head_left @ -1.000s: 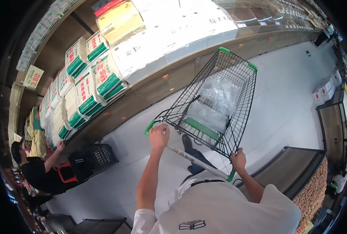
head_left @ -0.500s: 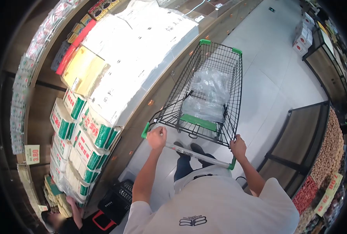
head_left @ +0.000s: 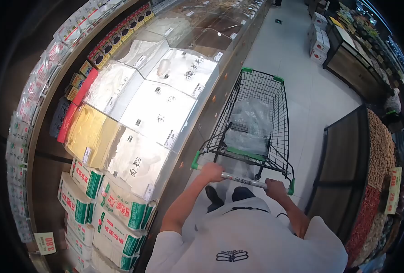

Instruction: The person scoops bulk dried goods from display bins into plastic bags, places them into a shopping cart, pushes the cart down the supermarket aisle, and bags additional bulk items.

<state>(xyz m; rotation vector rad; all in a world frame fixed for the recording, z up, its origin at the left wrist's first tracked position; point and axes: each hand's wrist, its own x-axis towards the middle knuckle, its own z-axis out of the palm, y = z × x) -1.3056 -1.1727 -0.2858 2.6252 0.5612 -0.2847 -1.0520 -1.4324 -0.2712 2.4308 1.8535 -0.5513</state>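
Observation:
A black wire shopping cart (head_left: 281,113) with green corner caps stands in front of me in the aisle. Its pale handle bar (head_left: 243,179) runs across just ahead of my body. My left hand (head_left: 211,172) is wrapped round the bar near its left end. Farther right along the same bar, my right hand (head_left: 276,188) is closed with its fingers curled over it. Clear crumpled plastic bags (head_left: 248,116) lie in the cart's basket, partly covering its floor.
Clear-walled bins of white flour (head_left: 153,107) and yellow flour (head_left: 84,129) line the left side, above stacked packets (head_left: 115,232). At right stands a dark display stand (head_left: 343,159) with peanuts (head_left: 380,141). White boxes (head_left: 319,43) are farther along the aisle.
My right hand has left the cart's rear basket corner for the handle bar; my left hand is now farther in along the bar. The view has shifted, and the person at lower left is gone.

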